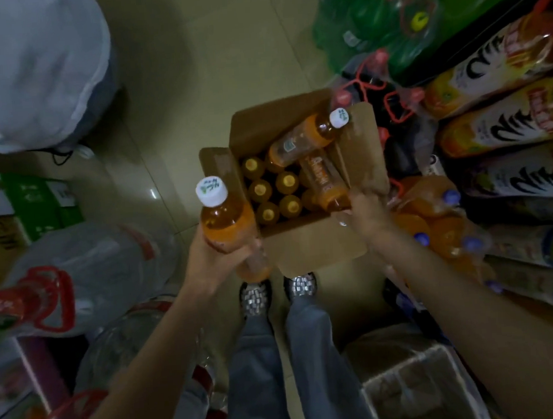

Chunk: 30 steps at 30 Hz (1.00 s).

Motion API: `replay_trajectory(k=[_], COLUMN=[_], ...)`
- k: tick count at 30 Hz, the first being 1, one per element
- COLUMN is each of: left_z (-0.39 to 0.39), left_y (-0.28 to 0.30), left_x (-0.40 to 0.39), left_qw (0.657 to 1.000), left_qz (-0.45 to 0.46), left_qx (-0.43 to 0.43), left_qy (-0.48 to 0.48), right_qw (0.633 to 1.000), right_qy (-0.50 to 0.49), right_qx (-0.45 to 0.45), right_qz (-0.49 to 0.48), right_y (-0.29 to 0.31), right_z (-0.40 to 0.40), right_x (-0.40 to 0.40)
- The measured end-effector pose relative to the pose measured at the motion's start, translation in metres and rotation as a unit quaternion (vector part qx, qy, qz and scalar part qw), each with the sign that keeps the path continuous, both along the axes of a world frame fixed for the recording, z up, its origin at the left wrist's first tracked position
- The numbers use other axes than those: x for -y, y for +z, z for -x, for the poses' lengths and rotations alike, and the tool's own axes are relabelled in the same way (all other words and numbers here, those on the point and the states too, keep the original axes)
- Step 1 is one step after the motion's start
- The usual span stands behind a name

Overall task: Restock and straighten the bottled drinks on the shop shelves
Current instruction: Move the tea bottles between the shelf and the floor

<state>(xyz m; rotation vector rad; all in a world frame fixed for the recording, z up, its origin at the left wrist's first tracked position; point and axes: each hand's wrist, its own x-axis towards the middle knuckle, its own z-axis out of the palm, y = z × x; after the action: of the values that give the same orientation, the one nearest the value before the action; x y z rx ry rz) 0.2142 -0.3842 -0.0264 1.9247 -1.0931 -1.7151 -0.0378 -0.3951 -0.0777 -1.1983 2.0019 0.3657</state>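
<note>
At frame centre, over the open brown cardboard box (303, 240), left hand (216, 262) clasps an orange white-capped plastic bottle (225, 219); right hand (365, 211) grips another bottle (324, 181) by its neck. Unpacking underway; shelving comes next.

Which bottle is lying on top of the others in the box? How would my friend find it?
Find the open cardboard box on the floor ahead of the shoes. Upright orange-capped bottles fill it. The one you want is the tea bottle lying slantwise across them, white cap pointing to the far right corner, touched by neither hand.
</note>
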Motion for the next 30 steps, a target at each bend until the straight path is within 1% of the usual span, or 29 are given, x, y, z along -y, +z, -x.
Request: replay_trajectory(k=[1,3,4,6,7,8,10,12,15,18,19,20,21,23,27,30], left_z=[-0.003,-0.008,-0.009,-0.008,-0.006,-0.003,0.002,0.009,0.018,0.023,0.024,0.027,0.029,0.031,0.037,0.051], left_y=[-0.001,-0.005,-0.007,-0.008,-0.008,-0.006,-0.003,0.003,0.019,0.049,0.061,0.075,0.093,0.130,0.221,0.298], left_x=[-0.009,-0.025,-0.031,-0.037,-0.040,-0.040,-0.038,-0.034,-0.036,-0.047,-0.052,-0.057,-0.064,-0.080,-0.120,-0.152], left_qw=[1.000,0.999,0.999,0.999,0.999,0.999,0.999,0.999,0.999,0.998,0.998,0.998,0.997,0.993,0.976,0.959], left_qz=[-0.010,-0.031,-0.041,-0.049,-0.049,-0.048,-0.036,-0.012,0.007,0.017,0.020,0.027,0.039,0.067,0.144,0.198], left_qx=[0.004,0.008,0.011,0.011,0.010,0.006,-0.003,-0.014,-0.017,-0.023,-0.028,-0.031,-0.037,-0.047,-0.044,-0.041], left_qy=[0.012,0.023,0.018,0.004,-0.002,-0.008,-0.019,-0.037,-0.050,-0.047,-0.050,-0.055,-0.063,-0.087,-0.160,-0.198], right_qw=[0.999,0.997,0.991,0.968,0.960,0.958,0.964,0.973,0.983,0.986,0.984,0.981,0.975,0.956,0.920,0.892], right_qy=[-0.017,-0.074,-0.131,-0.247,-0.278,-0.285,-0.262,-0.220,-0.128,-0.014,0.010,0.007,-0.016,-0.058,-0.037,-0.032], right_qx=[-0.012,-0.015,-0.007,0.017,0.027,0.031,0.031,0.015,-0.018,0.018,0.035,0.049,0.060,0.074,0.088,0.064], right_qz=[-0.027,-0.016,0.005,0.027,0.024,0.016,0.021,0.063,0.132,0.165,0.174,0.189,0.212,0.279,0.381,0.446], right_y=[-0.013,-0.027,-0.029,-0.032,-0.033,-0.032,-0.024,-0.003,0.047,0.102,0.120,0.139,0.162,0.216,0.348,0.450], right_z=[-0.001,-0.009,-0.013,-0.022,-0.027,-0.032,-0.041,-0.044,-0.037,-0.028,-0.027,-0.026,-0.026,-0.027,-0.024,-0.006], right_x=[-0.010,-0.019,-0.018,-0.011,-0.007,-0.004,0.003,0.012,0.015,-0.014,-0.030,-0.046,-0.061,-0.085,-0.145,-0.201])
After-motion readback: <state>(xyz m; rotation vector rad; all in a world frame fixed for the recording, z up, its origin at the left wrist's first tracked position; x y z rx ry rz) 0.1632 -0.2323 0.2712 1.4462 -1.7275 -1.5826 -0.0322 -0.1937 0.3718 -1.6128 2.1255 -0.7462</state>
